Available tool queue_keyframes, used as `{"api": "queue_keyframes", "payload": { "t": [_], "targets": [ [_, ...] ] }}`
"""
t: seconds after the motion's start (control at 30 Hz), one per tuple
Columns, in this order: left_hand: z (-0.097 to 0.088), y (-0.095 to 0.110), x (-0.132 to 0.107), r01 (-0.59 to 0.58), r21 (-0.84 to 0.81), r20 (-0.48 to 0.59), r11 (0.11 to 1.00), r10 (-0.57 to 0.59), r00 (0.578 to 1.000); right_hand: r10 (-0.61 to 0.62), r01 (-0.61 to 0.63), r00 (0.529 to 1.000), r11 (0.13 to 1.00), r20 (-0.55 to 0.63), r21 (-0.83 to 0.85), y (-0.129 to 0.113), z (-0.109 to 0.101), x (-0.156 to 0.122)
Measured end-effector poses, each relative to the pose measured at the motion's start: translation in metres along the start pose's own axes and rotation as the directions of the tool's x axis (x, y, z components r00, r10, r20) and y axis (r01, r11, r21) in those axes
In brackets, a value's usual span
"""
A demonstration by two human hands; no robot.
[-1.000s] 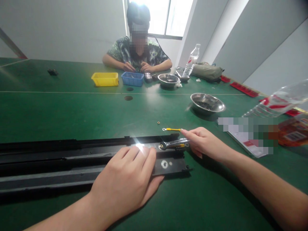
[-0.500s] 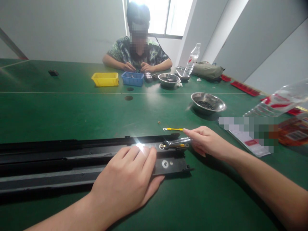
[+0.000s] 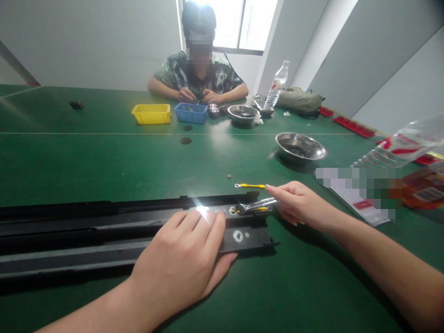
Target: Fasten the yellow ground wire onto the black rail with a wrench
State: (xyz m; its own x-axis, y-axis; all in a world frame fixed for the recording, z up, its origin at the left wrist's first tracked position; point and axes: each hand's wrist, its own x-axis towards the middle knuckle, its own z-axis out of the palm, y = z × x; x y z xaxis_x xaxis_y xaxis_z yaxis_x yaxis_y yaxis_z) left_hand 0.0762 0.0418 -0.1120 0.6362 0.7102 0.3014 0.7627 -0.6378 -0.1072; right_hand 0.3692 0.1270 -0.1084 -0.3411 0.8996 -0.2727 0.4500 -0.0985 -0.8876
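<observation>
Two long black metal rails [image 3: 128, 249] lie side by side on the green table, reaching in from the left. My left hand [image 3: 187, 254] is wrapped over their right ends, fingers on top and thumb at the near side. My right hand [image 3: 298, 201] is closed on the handle of a wrench [image 3: 258, 203]. The wrench's head is at a small nut [image 3: 233, 210] on the far rail. Beneath the wrench shows a yellow wire with a ring terminal [image 3: 261, 209]. Another yellow ring-terminal wire [image 3: 253, 186] lies beyond the rails, its right end by my right fingertips. A loose brass-coloured nut [image 3: 229, 176] rests nearby.
A steel bowl of small dark parts [image 3: 301, 147] stands beyond my right hand. Right of it are a booklet [image 3: 360, 203] and a clear bottle [image 3: 398, 143]. Across the table, a person works behind a yellow bin [image 3: 151, 114], a blue bin [image 3: 191, 114] and another steel bowl [image 3: 243, 115].
The wrench head has shifted very slightly at the nut, and my right hand has moved a touch to the right. My left hand and the rails stay put.
</observation>
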Motion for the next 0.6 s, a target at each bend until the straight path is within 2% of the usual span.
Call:
{"api": "queue_keyframes", "payload": {
  "t": [0.23, 0.33, 0.47, 0.6],
  "targets": [
    [0.001, -0.001, 0.002, 0.001, 0.003, -0.009, 1.0, -0.001, 1.0, 0.002, -0.001, 1.0, 0.985, -0.006, 0.172, 0.0, 0.001, -0.002],
    [0.0, -0.001, 0.003, -0.004, 0.0, -0.014, 1.0, 0.004, 1.0, -0.029, 0.021, 0.999, 0.972, 0.032, 0.235, -0.001, 0.0, -0.004],
    [-0.001, 0.0, 0.002, -0.004, 0.006, -0.013, 1.0, 0.004, 1.0, -0.083, 0.055, 0.989, 0.973, 0.12, 0.224, -0.003, -0.004, -0.009],
    [-0.001, 0.0, 0.002, -0.007, 0.009, -0.012, 1.0, 0.007, 1.0, -0.125, 0.111, 0.981, 0.989, 0.149, 0.096, -0.005, -0.008, -0.012]
  ]
}}
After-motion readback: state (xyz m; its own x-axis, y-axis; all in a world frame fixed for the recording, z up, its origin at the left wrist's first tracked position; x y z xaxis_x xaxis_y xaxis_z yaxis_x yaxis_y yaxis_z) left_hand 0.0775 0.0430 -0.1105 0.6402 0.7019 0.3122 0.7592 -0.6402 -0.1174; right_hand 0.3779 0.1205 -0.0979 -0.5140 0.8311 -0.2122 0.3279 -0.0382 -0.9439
